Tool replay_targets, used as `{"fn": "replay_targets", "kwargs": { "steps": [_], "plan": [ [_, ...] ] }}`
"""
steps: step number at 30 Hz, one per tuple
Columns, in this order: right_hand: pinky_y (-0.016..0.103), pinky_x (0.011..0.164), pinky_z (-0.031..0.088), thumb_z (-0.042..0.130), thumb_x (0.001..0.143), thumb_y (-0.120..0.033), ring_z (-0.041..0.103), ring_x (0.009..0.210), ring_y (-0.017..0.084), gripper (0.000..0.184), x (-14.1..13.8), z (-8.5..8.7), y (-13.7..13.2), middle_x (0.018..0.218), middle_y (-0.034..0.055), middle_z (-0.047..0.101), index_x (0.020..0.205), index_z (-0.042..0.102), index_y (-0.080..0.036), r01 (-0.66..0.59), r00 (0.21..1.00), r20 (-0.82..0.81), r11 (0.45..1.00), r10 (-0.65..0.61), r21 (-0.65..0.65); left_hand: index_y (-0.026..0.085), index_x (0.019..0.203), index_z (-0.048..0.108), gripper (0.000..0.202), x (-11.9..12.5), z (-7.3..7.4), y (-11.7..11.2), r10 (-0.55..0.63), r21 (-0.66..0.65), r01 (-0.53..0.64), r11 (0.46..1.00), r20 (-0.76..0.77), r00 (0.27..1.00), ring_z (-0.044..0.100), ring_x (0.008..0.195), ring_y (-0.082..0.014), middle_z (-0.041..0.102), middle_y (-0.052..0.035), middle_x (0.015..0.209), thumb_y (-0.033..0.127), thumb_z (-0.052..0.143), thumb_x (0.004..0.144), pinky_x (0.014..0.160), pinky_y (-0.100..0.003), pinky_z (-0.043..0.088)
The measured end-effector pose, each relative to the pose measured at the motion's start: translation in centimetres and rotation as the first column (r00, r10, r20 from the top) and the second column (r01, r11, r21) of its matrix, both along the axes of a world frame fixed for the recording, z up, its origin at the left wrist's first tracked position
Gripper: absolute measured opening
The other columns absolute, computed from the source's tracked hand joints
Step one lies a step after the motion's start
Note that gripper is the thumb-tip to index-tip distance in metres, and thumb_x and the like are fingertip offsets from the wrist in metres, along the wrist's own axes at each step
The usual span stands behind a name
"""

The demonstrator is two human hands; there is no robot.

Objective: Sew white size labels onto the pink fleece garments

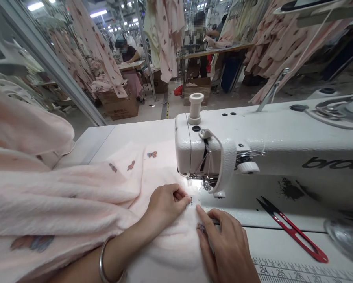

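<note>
A soft pink fleece fabric (129, 177) with small bear prints spreads across the table and under the head of the sewing machine (200, 153). On it, close in front of the needle area, lies a small white label (194, 201) with dark print. My left hand (166, 204) pinches the label's left edge between thumb and fingers. The index fingertip of my right hand (223, 243) presses at the label's lower right corner. Its thumb rests apart on the fleece, and the other fingers are bent over the table. The needle tip is hard to make out in the lamp glare.
Red-handled thread snips (297, 236) lie on the machine bed at right, above a printed ruler strip (297, 271). More pink fabric (25, 125) is heaped at left. Beyond the table are hanging garments (166, 35), cardboard boxes (120, 106) and people at other machines.
</note>
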State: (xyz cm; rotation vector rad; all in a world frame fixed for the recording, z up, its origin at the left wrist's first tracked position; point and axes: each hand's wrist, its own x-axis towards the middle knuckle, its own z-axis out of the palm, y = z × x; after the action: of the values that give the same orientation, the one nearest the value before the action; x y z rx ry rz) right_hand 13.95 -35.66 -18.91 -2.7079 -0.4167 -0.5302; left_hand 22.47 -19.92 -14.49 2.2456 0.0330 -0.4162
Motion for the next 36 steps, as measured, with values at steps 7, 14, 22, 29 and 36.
{"fn": "replay_targets", "kwargs": {
  "steps": [7, 14, 22, 29, 36],
  "plan": [
    [0.038, 0.077, 0.042, 0.044, 0.092, -0.026, 0.047, 0.1, 0.025, 0.04, 0.2, -0.2, -0.1, 0.108, 0.0132, 0.05, 0.13, 0.049, -0.017, -0.014, 1.0, 0.023, 1.0, 0.014, -0.02, 0.019, 0.071, 0.065, 0.014, -0.3, 0.5, -0.3, -0.007, 0.038, 0.006, 0.999, 0.028, 1.0, 0.058, 0.066, -0.0145, 0.068, 0.0009, 0.071, 0.032, 0.059, 0.075, 0.06, -0.024, 0.039],
    [0.039, 0.079, 0.04, 0.043, 0.091, -0.02, 0.047, 0.101, 0.026, 0.04, 0.0, 0.0, 0.2, 0.108, 0.0135, 0.05, 0.129, 0.05, -0.014, -0.009, 0.997, 0.073, 0.999, 0.012, -0.044, 0.018, 0.08, 0.062, 0.012, -0.9, 0.6, -0.2, -0.072, 0.106, 0.061, 0.992, 0.105, 0.992, 0.059, 0.068, -0.0154, 0.065, 0.0, 0.075, 0.029, 0.057, 0.08, 0.063, -0.027, 0.044],
    [0.041, 0.083, 0.04, 0.048, 0.089, -0.014, 0.048, 0.102, 0.027, 0.04, -0.1, 0.2, 0.4, 0.109, 0.0134, 0.051, 0.129, 0.051, -0.015, 0.008, 0.995, 0.103, 1.0, -0.009, 0.011, 0.009, 0.123, 0.05, 0.033, -3.6, 2.1, 3.1, -0.638, 0.413, 0.488, 0.769, 0.452, 0.623, 0.041, 0.13, -0.0237, 0.047, -0.0161, 0.136, 0.014, 0.042, 0.092, 0.108, -0.039, 0.041],
    [0.04, 0.083, 0.04, 0.041, 0.092, -0.016, 0.046, 0.102, 0.025, 0.037, 0.0, -0.2, 0.3, 0.108, 0.0131, 0.05, 0.127, 0.051, -0.015, -0.022, 0.997, 0.08, 0.998, 0.018, 0.059, 0.003, 0.137, 0.035, 0.049, -3.6, 0.3, 4.0, -0.804, 0.554, 0.582, 0.595, 0.414, 0.427, 0.027, 0.139, -0.0273, 0.036, -0.0211, 0.145, 0.01, 0.04, 0.089, 0.114, -0.043, 0.033],
    [0.038, 0.078, 0.04, 0.042, 0.092, -0.018, 0.046, 0.1, 0.025, 0.034, 0.0, 0.4, 0.2, 0.106, 0.0131, 0.049, 0.124, 0.052, -0.011, -0.047, 0.992, 0.118, 0.998, 0.043, 0.03, 0.003, 0.14, 0.031, 0.057, -3.3, -0.6, 4.4, -0.811, 0.568, 0.582, 0.582, 0.455, 0.367, 0.022, 0.141, -0.0246, 0.033, -0.0192, 0.147, 0.004, 0.039, 0.084, 0.116, -0.043, 0.03]
  ]
}}
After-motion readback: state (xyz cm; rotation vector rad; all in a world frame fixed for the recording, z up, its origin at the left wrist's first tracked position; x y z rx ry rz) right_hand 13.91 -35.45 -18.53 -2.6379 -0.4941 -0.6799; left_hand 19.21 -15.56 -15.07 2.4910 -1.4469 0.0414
